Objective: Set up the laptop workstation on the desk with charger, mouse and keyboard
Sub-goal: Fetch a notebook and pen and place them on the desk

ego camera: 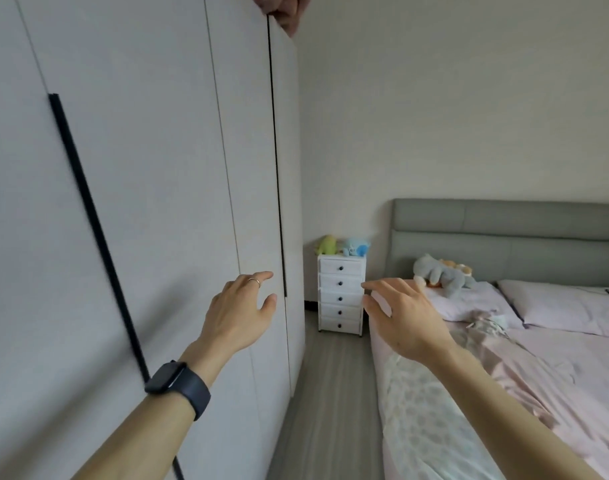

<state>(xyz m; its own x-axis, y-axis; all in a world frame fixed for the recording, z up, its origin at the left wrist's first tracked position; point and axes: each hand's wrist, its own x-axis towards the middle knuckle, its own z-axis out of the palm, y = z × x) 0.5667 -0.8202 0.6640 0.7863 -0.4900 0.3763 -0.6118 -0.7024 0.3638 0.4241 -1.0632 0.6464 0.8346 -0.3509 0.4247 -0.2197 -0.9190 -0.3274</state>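
No laptop, charger, mouse, keyboard or desk is in view. My left hand (pixel 242 306), with a ring and a dark watch on the wrist, reaches forward with relaxed fingers close to the dark vertical handle strip (pixel 279 188) of a white wardrobe door (pixel 247 150); I cannot tell whether it touches the door. My right hand (pixel 405 318) is held out in the air over the gap between wardrobe and bed, fingers spread and loosely bent, holding nothing.
The white wardrobe (pixel 123 202) fills the left side. A bed with pink sheets (pixel 538 358) and grey headboard (pixel 504 237) fills the right. A narrow wood floor strip (pixel 330 393) leads to a small white drawer chest (pixel 341 294) with plush toys on it.
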